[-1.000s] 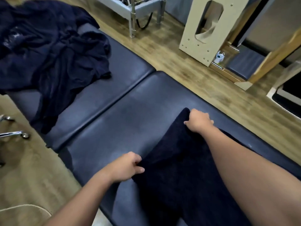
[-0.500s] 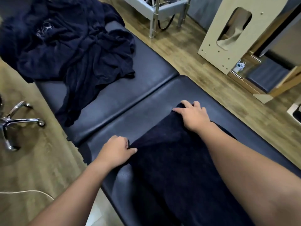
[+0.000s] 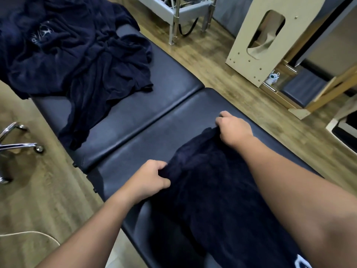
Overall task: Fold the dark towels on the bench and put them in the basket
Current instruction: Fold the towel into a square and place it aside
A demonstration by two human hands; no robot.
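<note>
The dark towel (image 3: 212, 200) runs off the bottom edge; white lettering at lower right is cut off. The crumpled pile (image 3: 73, 55) at upper left leaves the frame.

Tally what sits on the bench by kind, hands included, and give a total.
Dark navy towel being held, spread on the near pad: 1
Heap of crumpled dark navy towels on the far pad: 1 (number of towels in it cannot be told)
Hands gripping the held towel's far edge: 2, left hand and right hand
Total: 4
</note>
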